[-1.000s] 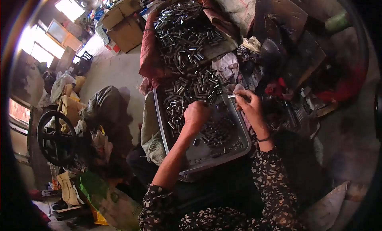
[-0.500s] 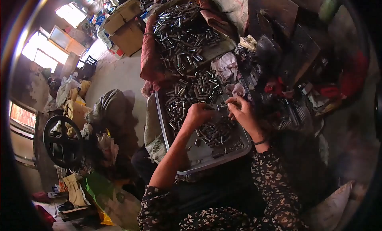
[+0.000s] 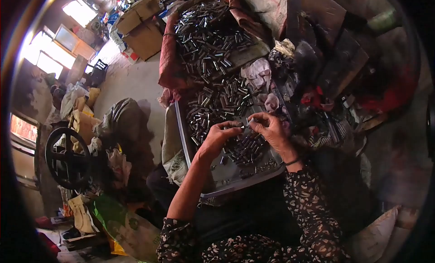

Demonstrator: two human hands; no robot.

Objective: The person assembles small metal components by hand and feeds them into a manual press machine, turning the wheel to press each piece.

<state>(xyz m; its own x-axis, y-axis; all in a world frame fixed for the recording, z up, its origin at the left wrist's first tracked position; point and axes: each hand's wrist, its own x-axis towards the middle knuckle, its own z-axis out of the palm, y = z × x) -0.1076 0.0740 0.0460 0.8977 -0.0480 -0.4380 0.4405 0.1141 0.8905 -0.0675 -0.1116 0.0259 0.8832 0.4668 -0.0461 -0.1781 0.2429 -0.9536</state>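
Over a shallow plastic bin (image 3: pixel 238 185), my two hands almost meet at the fingertips. My right hand (image 3: pixel 272 131) pinches a small metal cylinder (image 3: pixel 250 121) between thumb and fingers. My left hand (image 3: pixel 221 137) is closed, fingers pressed together close to that cylinder's end; whatever is in it is too small and dark to make out. Many loose metal cylinders (image 3: pixel 199 114) lie in the bin beyond my hands, and a smaller group (image 3: pixel 244 150) lies below them. Tiny pieces (image 3: pixel 267 165) are scattered near the bin's front corner.
Beyond the bin, a heap of metal cylinders (image 3: pixel 204 25) rests on red sacking (image 3: pixel 168 59). A crumpled pale cloth (image 3: pixel 257 74) lies at the bin's right edge. Dark boards (image 3: pixel 342 66) lean at the right. A black handwheel (image 3: pixel 68 158) and a cardboard box (image 3: pixel 142 39) are leftward.
My left hand has shifted slightly right and its fingertips are now close to my right hand's. The cylinder in my right hand has tilted and moved slightly left.
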